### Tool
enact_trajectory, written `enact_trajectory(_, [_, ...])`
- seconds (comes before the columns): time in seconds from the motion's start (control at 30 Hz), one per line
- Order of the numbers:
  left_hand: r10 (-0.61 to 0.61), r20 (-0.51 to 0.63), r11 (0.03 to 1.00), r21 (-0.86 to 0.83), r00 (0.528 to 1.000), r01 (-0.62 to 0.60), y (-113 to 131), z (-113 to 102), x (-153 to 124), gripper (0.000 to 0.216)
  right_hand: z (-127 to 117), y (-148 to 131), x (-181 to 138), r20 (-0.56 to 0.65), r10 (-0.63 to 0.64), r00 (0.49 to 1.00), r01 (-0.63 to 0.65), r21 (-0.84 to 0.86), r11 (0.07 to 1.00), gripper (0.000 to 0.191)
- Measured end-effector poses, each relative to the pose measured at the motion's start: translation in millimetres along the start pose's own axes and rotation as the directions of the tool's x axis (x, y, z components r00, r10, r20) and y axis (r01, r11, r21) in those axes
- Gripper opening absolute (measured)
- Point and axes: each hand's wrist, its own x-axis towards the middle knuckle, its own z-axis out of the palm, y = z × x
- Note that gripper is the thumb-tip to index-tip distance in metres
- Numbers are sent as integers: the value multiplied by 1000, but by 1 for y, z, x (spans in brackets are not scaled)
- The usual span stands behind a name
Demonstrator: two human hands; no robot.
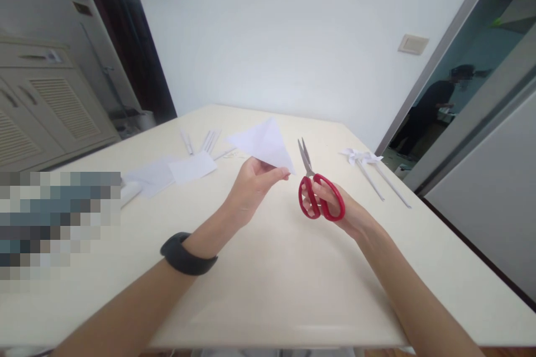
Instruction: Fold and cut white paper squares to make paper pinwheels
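Observation:
My left hand [251,189] pinches the near corner of a white paper folded into a triangle [263,142], held up above the cream table [268,284]. My right hand [335,206] grips red-handled scissors [316,189], fingers through the loops, blades slightly apart and pointing away. The blade tips are just right of the paper's edge and do not touch it. A black band sits on my left wrist [186,255].
White paper sheets [176,172] and several thin paper sticks [207,142] lie at the back left. Paper pinwheels on sticks [368,164] lie at the right. A person stands beyond the doorway [431,111] at the far right. Cabinets [50,106] stand at the left.

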Motion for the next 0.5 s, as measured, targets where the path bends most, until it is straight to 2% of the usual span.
enact_trajectory(0.17, [49,-62,998,-39,997,-51,1,0,1,9,16,6,-2,47,-28,999,26,37,999,42])
enact_trajectory(0.3, [61,-104,997,-39,993,-65,2,0,1,5,17,10,-6,82,-59,995,56,45,997,49])
enact_trajectory(0.5, [76,-110,997,6,991,-76,0,-2,0,10,14,13,-8,112,-101,989,103,-9,995,36])
